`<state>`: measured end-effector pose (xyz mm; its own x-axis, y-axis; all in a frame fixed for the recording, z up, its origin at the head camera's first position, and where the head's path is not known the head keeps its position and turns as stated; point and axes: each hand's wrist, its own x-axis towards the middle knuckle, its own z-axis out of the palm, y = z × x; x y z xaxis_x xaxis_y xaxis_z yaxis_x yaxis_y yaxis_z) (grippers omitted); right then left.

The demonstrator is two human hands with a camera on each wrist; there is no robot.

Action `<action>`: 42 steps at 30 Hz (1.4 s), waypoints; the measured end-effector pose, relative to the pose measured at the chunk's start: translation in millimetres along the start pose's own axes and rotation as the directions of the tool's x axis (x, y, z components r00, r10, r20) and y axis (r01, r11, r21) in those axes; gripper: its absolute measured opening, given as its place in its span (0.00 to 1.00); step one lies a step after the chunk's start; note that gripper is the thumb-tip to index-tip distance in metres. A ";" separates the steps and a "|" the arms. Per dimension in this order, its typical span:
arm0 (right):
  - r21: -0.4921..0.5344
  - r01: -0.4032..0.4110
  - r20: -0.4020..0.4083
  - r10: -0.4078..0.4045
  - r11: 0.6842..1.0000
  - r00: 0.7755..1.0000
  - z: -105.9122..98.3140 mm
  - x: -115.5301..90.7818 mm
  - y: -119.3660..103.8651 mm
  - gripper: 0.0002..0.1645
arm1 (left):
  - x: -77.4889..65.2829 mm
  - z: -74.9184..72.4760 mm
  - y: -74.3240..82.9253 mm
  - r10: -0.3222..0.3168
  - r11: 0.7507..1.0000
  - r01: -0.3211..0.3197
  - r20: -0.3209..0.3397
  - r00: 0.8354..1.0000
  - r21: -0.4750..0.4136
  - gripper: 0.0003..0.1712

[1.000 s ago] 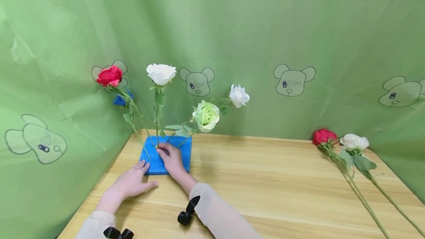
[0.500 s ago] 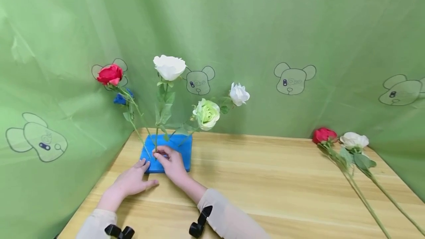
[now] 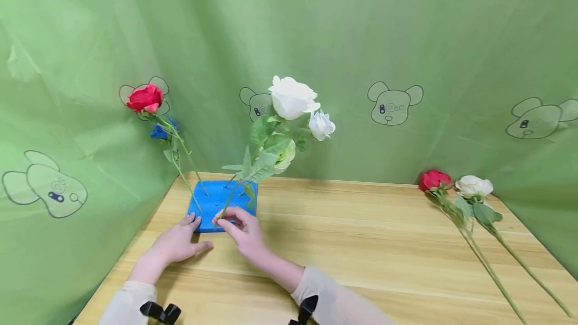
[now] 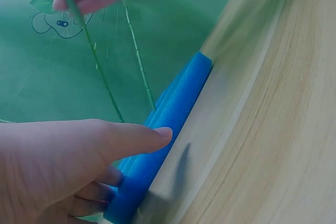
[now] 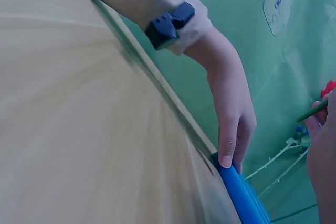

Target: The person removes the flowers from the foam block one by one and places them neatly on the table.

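R hand held the white rose, thumb & fingertips pinched low on its stem. Bloom leaned up & right over the blue block; per R wrist view, the stem's lower end was free, apart from block. L hand had no grip: fingers fairly straight, tips on block's near-left corner, thumb spread.

Technique (judged): pinch close to lower end was right, b/c a thin stem would bow if pushed from higher up. Best to bring stem nearer upright before any downward force, since a big bloom would act as a lever. L hand pressure on block should limit sliding. Leaves needed care; they overlapped the green-white rose in head view.

Materials: blooms prob. fabric, ruffled, layered; stems slim, green; leaves thin, flat. Block a squarish matte slab, prob. foam, w/ small marks on top. Surface pale wood-grain.

Others, rel. to block: red rose & blue flower up-left, stems meeting its left part; small white rose up-right; loose red rose & loose white rose lay well right.
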<state>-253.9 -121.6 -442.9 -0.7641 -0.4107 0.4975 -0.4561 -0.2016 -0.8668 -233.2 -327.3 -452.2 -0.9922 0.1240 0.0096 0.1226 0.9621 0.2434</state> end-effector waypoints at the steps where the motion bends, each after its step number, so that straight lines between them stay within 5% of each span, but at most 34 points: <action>1: 0.006 0.001 0.001 -0.001 1.000 1.000 -2.9 -4.0 -2.0 0.10 | 0.2 0.5 -0.1 0.000 1.000 0.000 0.000 1.000 0.001 0.52; 15: 0.156 -0.014 0.024 0.010 0.988 1.000 -63.8 -56.3 -15.3 0.13 | -0.1 0.7 -2.2 -0.003 1.000 0.003 0.033 0.999 -0.011 0.53; 26: 0.127 -0.007 0.053 0.000 0.992 0.999 -120.7 -93.1 -28.5 0.12 | -0.2 2.6 -3.3 0.010 1.000 -0.010 0.025 1.000 -0.004 0.54; 42: 0.075 -0.191 -0.049 0.195 0.979 0.980 -186.6 -135.8 -37.7 0.12 | 0.2 4.3 -4.1 0.018 1.000 -0.018 0.017 1.000 0.006 0.54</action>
<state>-218.1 107.7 -471.6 -0.8599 -0.3979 0.3198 -0.2662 -0.1850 -0.9460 -233.8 -330.2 -457.3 -0.9894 0.1449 -0.0023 0.1403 0.9613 0.2372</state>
